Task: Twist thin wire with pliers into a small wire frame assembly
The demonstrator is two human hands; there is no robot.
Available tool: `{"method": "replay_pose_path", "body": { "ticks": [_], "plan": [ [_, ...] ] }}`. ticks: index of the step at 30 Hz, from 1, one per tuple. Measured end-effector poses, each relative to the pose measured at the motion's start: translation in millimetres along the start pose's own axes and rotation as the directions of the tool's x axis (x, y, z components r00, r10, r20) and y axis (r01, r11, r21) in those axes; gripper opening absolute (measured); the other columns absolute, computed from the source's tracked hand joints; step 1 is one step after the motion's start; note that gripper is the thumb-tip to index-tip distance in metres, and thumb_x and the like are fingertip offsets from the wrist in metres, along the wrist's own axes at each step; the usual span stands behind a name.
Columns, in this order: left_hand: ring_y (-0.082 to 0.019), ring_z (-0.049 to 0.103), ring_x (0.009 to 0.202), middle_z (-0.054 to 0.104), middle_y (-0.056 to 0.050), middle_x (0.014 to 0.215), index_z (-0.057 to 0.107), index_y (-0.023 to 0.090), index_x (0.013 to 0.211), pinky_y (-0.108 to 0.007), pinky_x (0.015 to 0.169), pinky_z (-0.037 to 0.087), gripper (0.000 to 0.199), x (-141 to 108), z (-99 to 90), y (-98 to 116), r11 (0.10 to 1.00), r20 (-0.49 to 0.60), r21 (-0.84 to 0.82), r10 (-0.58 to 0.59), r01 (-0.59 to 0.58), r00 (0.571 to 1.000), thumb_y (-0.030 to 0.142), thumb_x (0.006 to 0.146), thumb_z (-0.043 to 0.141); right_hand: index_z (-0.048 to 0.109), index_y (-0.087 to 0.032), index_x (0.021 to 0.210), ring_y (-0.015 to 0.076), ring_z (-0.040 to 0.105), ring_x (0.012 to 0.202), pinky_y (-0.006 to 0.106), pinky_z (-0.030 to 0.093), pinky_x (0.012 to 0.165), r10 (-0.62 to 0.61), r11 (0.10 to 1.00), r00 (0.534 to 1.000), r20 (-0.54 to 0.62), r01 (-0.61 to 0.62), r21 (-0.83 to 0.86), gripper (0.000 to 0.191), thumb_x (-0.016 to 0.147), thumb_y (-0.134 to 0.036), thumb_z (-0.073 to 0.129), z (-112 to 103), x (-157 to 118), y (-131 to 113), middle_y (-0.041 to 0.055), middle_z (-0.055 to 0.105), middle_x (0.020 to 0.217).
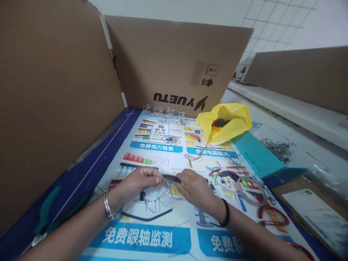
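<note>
My right hand is closed round a small pair of pliers with dark jaws and a bit of yellow on the handle. The jaws point left and reach the fingertips of my left hand. Thumb and forefinger of that left hand are pinched on a thin wire piece, bent into several loops that hang below both hands. Where exactly the jaws meet the wire is too small to tell. Just beyond my hands lie thin bent wires on the printed sheet.
Cardboard walls stand at the back and left. A yellow bag sits back right, near coloured cords. Right of me are a clear tape roll and a red-handled tool; green-handled pliers lie left. Wire clippings lie further right.
</note>
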State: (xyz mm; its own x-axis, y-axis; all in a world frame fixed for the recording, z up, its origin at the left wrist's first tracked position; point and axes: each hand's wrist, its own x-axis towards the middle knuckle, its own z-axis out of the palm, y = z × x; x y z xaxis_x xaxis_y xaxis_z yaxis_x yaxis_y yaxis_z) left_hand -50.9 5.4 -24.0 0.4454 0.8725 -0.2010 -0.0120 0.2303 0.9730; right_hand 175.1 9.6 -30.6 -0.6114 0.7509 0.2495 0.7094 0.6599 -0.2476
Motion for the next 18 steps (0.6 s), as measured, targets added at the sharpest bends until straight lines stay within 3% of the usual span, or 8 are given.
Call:
{"method": "replay_pose_path", "body": {
  "ticks": [10,18],
  "plan": [
    [-0.01,0.047,0.056,0.062,-0.002,0.066,0.064,0.013,0.072,-0.022,0.053,0.032,0.019,-2.2,3.8,4.0,0.999,-0.012,0.03,-0.024,0.024,1.0,0.032,0.074,0.062,0.055,-0.018,0.084,0.0141,0.052,0.074,0.024,0.039,0.064,0.058,0.98,0.998,0.04,-0.064,0.188,0.018,0.089,-0.032,0.043,1.9,-0.2,-0.8,0.0024,0.056,0.078],
    [-0.013,0.052,0.065,0.064,-0.003,0.074,0.065,0.013,0.076,-0.024,0.061,0.037,0.016,-1.3,5.7,7.1,0.992,-0.011,0.118,0.052,-0.051,0.999,0.029,0.071,0.065,0.056,-0.018,0.087,0.0156,0.053,0.078,0.025,0.039,0.068,0.051,0.995,0.998,0.032,-0.053,0.079,0.017,0.089,-0.03,0.045,-7.1,-0.8,0.8,0.0035,0.058,0.08]
  ]
}}
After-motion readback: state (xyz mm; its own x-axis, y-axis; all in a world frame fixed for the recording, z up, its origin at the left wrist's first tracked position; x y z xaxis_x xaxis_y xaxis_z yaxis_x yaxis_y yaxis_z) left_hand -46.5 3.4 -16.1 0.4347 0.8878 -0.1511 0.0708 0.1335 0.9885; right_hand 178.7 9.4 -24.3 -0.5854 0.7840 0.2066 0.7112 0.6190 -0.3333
